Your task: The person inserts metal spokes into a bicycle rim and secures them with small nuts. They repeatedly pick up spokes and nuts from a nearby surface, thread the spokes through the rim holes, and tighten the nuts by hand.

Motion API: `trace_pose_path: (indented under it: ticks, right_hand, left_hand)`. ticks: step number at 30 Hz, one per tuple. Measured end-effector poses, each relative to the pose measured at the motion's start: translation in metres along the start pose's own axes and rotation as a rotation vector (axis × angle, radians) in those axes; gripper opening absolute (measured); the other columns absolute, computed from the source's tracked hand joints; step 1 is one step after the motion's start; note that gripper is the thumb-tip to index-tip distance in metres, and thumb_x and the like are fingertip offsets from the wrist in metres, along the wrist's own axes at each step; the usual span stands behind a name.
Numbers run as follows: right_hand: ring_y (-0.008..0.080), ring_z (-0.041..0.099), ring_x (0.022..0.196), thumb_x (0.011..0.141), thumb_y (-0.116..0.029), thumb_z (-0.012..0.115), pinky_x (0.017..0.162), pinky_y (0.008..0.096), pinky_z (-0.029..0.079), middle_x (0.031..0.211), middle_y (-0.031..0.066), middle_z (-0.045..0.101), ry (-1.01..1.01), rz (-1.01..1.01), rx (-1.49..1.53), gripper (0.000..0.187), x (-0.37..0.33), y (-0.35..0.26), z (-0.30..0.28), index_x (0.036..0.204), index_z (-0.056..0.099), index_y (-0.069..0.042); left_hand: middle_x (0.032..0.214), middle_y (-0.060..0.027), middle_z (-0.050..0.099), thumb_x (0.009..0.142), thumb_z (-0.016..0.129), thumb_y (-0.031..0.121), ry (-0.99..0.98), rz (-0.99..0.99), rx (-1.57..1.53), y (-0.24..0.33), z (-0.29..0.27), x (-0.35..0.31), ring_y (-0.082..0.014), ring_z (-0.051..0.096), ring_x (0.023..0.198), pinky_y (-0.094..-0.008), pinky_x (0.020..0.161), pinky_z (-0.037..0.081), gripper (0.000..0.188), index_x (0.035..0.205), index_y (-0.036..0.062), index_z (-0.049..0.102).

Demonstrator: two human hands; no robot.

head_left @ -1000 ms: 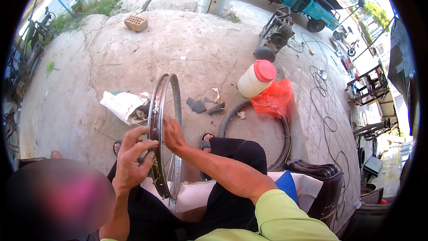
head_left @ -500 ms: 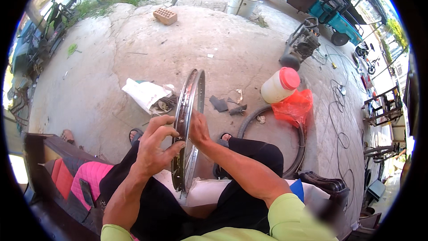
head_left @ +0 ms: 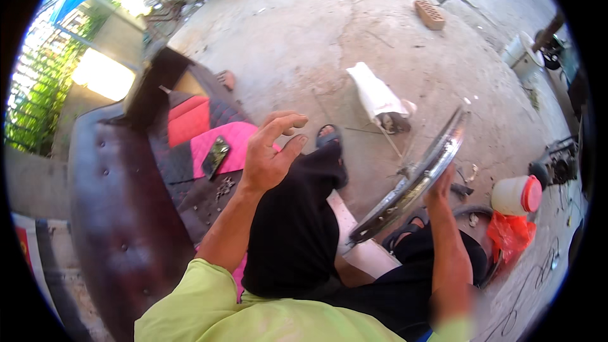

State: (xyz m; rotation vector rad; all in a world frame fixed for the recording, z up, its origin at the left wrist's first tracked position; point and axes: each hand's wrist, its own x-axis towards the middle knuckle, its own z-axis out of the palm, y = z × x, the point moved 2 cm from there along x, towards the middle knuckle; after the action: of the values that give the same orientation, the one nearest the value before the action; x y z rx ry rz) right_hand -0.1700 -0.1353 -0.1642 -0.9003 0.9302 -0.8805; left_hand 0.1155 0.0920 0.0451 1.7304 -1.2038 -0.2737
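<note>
A bare metal wheel rim (head_left: 418, 183) stands tilted over the white sheet (head_left: 373, 256) between my knees. My right hand (head_left: 441, 185) grips the rim's far side, its fingers partly hidden behind the metal. Away from the rim, my left hand (head_left: 272, 155) hangs in the air above my left knee. Its thumb and fingers are apart, and nothing shows between them. Beside it on the sofa are a phone (head_left: 215, 157) on pink cloth (head_left: 237, 136) and a scatter of small metal pieces (head_left: 224, 189).
A dark brown padded sofa (head_left: 120, 215) fills the left. On the concrete ahead lie a white sack (head_left: 373, 92) and a perforated brick (head_left: 430, 15). To the right are a red-lidded jar (head_left: 513, 195), a red plastic bag (head_left: 510, 234) and a tyre (head_left: 482, 221).
The view has swung left, bringing the sofa in. My left hand has come off the rim and moved left toward the sofa. The rim now leans right, still in my right hand.
</note>
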Motion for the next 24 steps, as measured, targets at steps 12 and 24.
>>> trace_pose_path:
  ticks: [12, 24]
  right_hand:
    - [0.0112, 0.05, 0.062, 0.099, -0.036, 0.052, 0.053, 0.0224, 0.041, 0.076, -0.0006, 0.05, -0.158, 0.06, 0.139, 0.027, 0.022, 0.018, -0.033, 0.1, 0.054, -0.009]
    - [0.0129, 0.056, 0.075, 0.099, -0.037, 0.047, 0.065, 0.0284, 0.045, 0.088, 0.0015, 0.062, 0.01, 0.015, 0.112, 0.03, 0.011, 0.014, -0.007, 0.099, 0.062, -0.01]
  left_hand:
    - [0.085, -0.0059, 0.071, 0.09, 0.069, 0.021, 0.53, -1.14, 0.151, -0.207, -0.196, -0.315, -0.0116, 0.064, 0.07, -0.0268, 0.06, 0.051, 0.024, 0.103, 0.0004, 0.072]
    - [0.085, -0.0142, 0.073, 0.075, 0.067, 0.014, 0.191, -1.024, 0.534, -0.219, -0.169, -0.301, -0.0238, 0.07, 0.082, -0.0352, 0.077, 0.054, 0.023, 0.092, 0.0, 0.073]
